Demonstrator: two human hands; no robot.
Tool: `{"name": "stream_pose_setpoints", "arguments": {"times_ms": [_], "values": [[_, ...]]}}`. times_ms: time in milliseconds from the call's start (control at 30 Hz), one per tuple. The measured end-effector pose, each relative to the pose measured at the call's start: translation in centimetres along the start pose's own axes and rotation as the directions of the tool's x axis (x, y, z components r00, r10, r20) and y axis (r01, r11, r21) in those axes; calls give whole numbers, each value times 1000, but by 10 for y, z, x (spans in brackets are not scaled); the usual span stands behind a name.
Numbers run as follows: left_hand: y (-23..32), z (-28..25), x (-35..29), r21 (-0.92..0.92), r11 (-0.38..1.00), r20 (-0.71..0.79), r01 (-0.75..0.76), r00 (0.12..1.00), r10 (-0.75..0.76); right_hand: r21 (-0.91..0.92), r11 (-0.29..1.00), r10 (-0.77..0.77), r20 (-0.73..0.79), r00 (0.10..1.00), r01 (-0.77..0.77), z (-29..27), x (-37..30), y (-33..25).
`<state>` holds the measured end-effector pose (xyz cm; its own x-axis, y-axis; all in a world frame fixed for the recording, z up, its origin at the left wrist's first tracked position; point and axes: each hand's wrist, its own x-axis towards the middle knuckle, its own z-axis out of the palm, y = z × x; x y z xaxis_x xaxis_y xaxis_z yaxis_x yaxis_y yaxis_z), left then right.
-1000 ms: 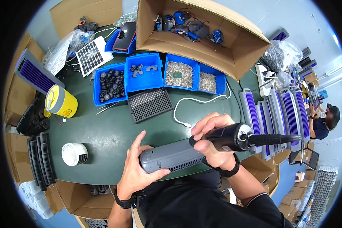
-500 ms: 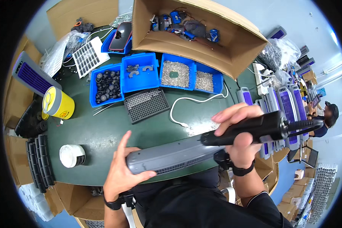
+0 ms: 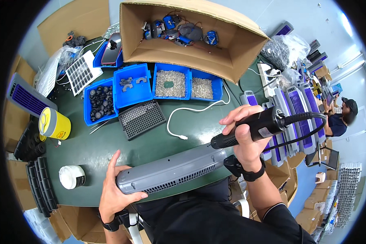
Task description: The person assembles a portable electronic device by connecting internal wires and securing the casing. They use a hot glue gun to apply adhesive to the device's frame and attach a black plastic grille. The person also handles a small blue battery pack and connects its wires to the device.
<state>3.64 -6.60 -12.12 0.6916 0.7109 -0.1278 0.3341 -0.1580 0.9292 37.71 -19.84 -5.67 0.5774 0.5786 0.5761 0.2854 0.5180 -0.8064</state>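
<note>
A long grey plastic housing (image 3: pixel 173 171) with a slotted side and small screw holes lies tilted near the table's front edge. My left hand (image 3: pixel 114 189) grips its left end, thumb on the near side and fingers at the back. In my right hand (image 3: pixel 250 138) is a black corded electric screwdriver (image 3: pixel 252 128), fingers wrapped round its body. Its front end points left, over the right part of the housing; the tip is hidden behind or against the housing, so I cannot tell whether it touches a screw. The cable loops from its rear end.
Blue bins of screws (image 3: pixel 171 83) and black round parts (image 3: pixel 101 99) stand behind a black perforated tray (image 3: pixel 142 120). A cardboard box (image 3: pixel 215 61) sits at the back. Left are a yellow container (image 3: pixel 59 124) and white tub (image 3: pixel 72 177). Purple-grey units (image 3: pixel 299 105) stand right, a person (image 3: pixel 339 118) beyond.
The view has shifted slightly. The screwdriver has turned so its rear end and cable show more clearly, and the housing's slotted side shows more. Both hands keep their holds.
</note>
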Motion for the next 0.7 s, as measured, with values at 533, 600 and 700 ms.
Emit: {"name": "stream_pose_setpoints", "arguments": {"times_ms": [533,600,700], "values": [[-4,2,-1,1,999,-25,-46,999,46,-53,998,48,42,998,-46,8,-15,7],[-6,2,-2,-8,999,-34,-53,998,53,-74,996,59,72,996,-54,9,-15,6],[-5,3,-2,-30,999,-40,-44,998,43,-45,998,37,85,996,-33,10,-18,9]]}}
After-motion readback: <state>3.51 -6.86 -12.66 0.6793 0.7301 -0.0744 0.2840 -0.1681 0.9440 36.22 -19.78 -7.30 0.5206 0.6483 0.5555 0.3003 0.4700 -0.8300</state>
